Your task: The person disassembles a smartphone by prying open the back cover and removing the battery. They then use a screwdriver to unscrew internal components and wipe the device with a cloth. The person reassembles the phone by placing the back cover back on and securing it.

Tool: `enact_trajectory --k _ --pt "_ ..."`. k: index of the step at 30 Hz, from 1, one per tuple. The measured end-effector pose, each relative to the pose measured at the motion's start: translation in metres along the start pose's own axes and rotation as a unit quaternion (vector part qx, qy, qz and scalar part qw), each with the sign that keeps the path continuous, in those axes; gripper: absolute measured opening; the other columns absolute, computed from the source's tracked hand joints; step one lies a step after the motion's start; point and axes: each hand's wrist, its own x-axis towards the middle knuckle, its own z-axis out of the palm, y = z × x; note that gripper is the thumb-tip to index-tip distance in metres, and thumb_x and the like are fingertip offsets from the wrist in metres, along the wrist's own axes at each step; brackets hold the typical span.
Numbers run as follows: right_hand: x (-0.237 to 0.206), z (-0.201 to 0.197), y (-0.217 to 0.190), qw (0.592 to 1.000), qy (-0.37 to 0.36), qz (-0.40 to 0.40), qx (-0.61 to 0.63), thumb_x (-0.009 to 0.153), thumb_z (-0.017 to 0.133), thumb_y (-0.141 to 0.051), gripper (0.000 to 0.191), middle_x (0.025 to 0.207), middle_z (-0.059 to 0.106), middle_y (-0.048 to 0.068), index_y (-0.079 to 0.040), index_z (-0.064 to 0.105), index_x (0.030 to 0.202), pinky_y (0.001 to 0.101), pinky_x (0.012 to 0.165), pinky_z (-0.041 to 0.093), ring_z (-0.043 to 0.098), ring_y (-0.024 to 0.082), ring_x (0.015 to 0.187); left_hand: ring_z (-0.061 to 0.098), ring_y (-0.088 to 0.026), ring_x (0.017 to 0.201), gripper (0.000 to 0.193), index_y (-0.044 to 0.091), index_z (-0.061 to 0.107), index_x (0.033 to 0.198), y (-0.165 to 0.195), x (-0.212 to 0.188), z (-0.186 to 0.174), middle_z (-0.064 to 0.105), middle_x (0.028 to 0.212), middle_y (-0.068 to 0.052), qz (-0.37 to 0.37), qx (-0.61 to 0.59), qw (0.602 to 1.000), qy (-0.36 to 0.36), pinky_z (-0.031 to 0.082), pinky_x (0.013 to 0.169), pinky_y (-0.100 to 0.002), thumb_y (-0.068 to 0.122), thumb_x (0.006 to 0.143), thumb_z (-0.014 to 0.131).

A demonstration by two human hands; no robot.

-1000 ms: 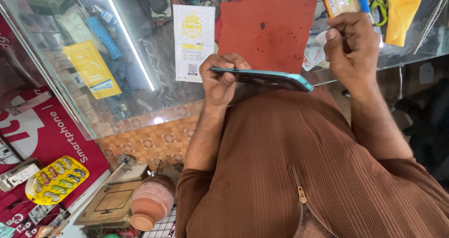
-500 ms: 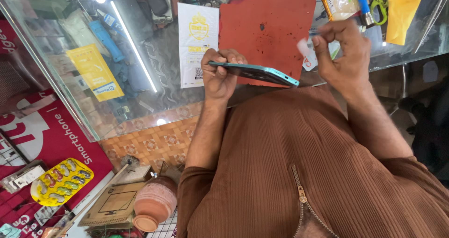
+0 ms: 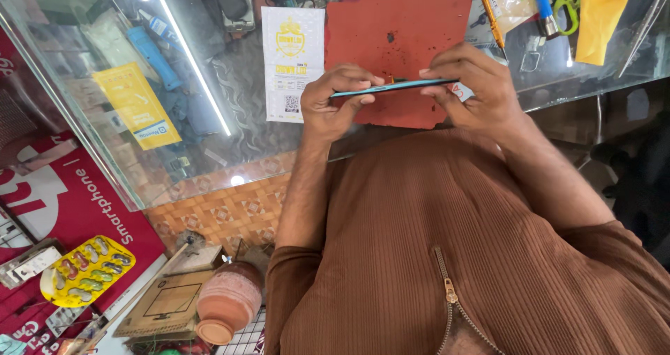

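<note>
Held edge-on between both hands: a slim teal phone [image 3: 391, 86], level, just above the near edge of the red mat [image 3: 398, 41]. Left hand [image 3: 335, 104] gripping the phone's left end, grip narrow, thumb beneath and fingers curled over the top. Right hand [image 3: 474, 90] pinching the right end, grip likewise narrow and closed on the phone, fingertips on the upper edge. Below the mat, carrying it: a glass table [image 3: 230, 117]. Just left of the mat, touching its side: a white card with yellow print [image 3: 293, 62]. Right of the mat, at the far corner: a screwdriver with a striped handle [image 3: 492, 16], then a blue-handled tool [image 3: 541, 2] and a yellow sheet [image 3: 600, 16]. Well left of the mat, under the glass: a yellow packet [image 3: 136, 107]. Far below and left of the mat, on the floor side: a clay pot [image 3: 227, 302] and a yellow tray of small parts [image 3: 87, 271].
</note>
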Motion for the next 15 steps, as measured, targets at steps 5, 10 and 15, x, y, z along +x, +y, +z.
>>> enact_trajectory --k 5,10,15 --pt "-0.007 0.013 0.027 0.999 0.014 -0.023 0.023 0.094 0.082 0.005 0.021 0.107 0.065 0.015 0.002 0.069 0.111 0.0363 0.080 0.056 0.068 0.026 0.095 0.073 -0.023 0.102 0.022 0.007 0.068 0.106 -0.003 0.002 0.000 0.077 0.107 -0.011 0.009 0.043 0.999 0.000 0.053 0.100 -0.042 0.003 0.089 0.082" --pt "-0.003 0.016 0.038 0.999 -0.006 -0.038 0.015 0.092 0.081 0.009 0.018 0.104 0.065 0.015 0.003 0.069 0.104 0.0360 0.074 0.054 0.067 0.026 0.092 0.073 -0.024 0.102 0.022 0.006 0.068 0.105 -0.007 0.002 -0.001 0.078 0.107 -0.011 -0.014 0.056 0.998 -0.005 0.054 0.098 -0.040 0.002 0.089 0.083" --pt "0.004 0.016 0.037 0.998 -0.007 -0.060 0.014 0.090 0.080 0.011 0.019 0.101 0.066 0.014 0.003 0.069 0.102 0.0352 0.071 0.053 0.067 0.027 0.090 0.074 -0.024 0.103 0.022 0.006 0.067 0.103 -0.001 0.010 -0.003 0.078 0.106 -0.009 -0.019 0.094 0.995 -0.003 0.056 0.098 -0.037 0.002 0.089 0.084"
